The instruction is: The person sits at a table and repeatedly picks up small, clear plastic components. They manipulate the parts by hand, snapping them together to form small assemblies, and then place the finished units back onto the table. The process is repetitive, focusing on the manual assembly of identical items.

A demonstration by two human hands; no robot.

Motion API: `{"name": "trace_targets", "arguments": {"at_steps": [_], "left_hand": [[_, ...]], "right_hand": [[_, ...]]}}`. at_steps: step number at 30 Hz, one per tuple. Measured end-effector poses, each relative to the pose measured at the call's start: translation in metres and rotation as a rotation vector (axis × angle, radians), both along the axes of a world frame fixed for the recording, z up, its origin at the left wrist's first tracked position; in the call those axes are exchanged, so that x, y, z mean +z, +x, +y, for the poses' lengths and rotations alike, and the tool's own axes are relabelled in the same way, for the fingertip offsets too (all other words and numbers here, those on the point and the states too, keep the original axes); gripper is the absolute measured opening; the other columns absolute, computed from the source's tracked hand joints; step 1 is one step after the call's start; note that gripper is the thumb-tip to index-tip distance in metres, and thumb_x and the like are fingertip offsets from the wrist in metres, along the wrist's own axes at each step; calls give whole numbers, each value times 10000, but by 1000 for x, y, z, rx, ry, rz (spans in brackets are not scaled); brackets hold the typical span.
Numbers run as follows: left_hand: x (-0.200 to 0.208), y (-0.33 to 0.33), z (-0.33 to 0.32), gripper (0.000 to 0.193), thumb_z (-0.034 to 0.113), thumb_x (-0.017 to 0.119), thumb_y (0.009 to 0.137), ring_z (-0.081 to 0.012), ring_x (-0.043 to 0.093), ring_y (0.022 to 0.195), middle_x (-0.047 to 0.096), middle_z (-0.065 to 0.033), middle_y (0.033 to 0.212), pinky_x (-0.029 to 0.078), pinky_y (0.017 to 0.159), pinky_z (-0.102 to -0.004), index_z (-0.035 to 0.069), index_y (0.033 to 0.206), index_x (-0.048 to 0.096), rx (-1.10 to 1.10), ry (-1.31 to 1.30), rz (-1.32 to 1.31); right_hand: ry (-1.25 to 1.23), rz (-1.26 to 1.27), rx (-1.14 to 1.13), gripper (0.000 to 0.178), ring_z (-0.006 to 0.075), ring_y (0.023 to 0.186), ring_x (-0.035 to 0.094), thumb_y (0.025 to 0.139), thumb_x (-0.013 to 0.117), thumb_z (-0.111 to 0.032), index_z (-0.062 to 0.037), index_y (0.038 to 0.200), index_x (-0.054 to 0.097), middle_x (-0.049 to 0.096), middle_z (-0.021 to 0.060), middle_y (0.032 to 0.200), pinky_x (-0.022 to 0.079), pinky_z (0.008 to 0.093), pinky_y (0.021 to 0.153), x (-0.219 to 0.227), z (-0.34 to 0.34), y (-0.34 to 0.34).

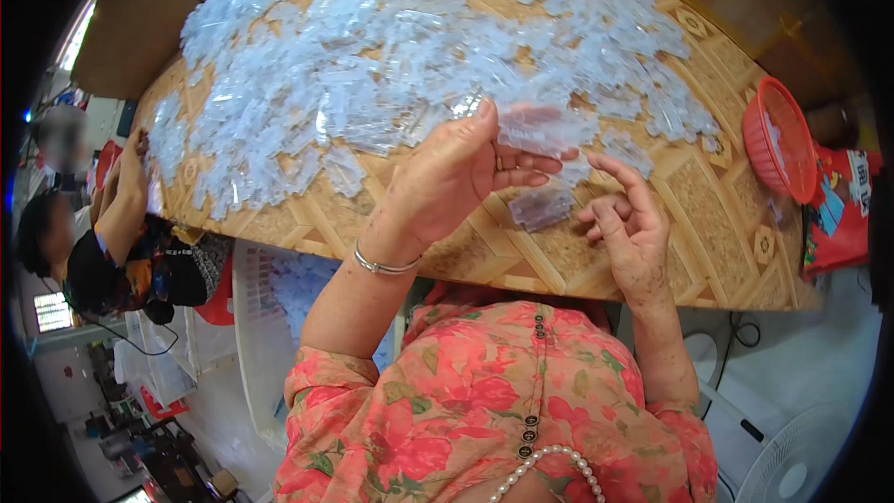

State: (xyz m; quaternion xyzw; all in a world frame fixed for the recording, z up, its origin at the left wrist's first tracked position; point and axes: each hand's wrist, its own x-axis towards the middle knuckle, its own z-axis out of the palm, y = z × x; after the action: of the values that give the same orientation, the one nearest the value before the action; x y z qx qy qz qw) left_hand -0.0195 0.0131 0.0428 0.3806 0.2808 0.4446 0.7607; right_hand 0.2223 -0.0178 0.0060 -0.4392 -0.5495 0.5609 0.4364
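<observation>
My left hand [449, 166], with a bangle on its wrist, is raised over the near side of the table. Its thumb and fingers grip a clear plastic piece [545, 137], flat and oblong. Just to the right is my right hand [633, 237], its index finger stretched toward that piece and its other fingers loosely bent. I see nothing between the right fingers. Below and between the hands, another clear plastic piece [542, 209] lies on the wood-patterned table [521, 265]. Beyond them spreads a wide heap of similar clear bluish pieces [372, 65].
At the right edge of the table stands a red plastic basket [780, 142], beside a red printed bag [843, 214]. A pale crate [256, 317] with bluish pieces is below the table's left side. On the left are other people, a cardboard box [135, 28] and, lower right, a white fan [796, 466].
</observation>
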Motion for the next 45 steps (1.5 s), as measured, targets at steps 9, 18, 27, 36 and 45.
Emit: {"name": "trace_targets", "arguments": {"at_steps": [9,18,27,36,45], "left_hand": [[-13,41,-23,483,317,417,1109,-257,733,980,695,-213,1184,615,829,-340,-57,1400,509,25,-33,130],[-15,32,-14,208,112,655,1001,-95,647,877,722,-61,1078,540,774,-238,-31,1140,716,195,460,658],[-4,37,1,203,88,691,946,-146,633,994,690,-112,1189,516,857,-296,19,1133,726,230,803,601],[-12,24,-18,330,149,765,872,-242,653,904,672,-121,1046,521,791,-342,30,1168,682,302,854,1050],[-32,27,-42,454,222,862,725,-341,629,850,608,-131,1018,508,738,-430,47,1088,652,286,910,1327]], "right_hand": [[32,141,-54,389,73,827,641,1029,620,-165,12,1372,569,690,54,1021,528,202,667,-4,-7,6],[2,365,32,410,147,869,698,1013,647,-182,21,1352,536,689,115,1123,580,248,671,-4,-7,14],[-136,702,285,667,311,997,703,966,667,-382,16,1403,359,618,202,1225,637,339,689,11,6,11],[-228,706,211,792,223,872,638,950,654,-423,43,1487,305,530,288,1397,594,310,655,0,0,19],[-249,639,214,917,144,865,568,909,722,-385,60,1561,257,508,219,1430,557,272,678,-5,-2,18]]}}
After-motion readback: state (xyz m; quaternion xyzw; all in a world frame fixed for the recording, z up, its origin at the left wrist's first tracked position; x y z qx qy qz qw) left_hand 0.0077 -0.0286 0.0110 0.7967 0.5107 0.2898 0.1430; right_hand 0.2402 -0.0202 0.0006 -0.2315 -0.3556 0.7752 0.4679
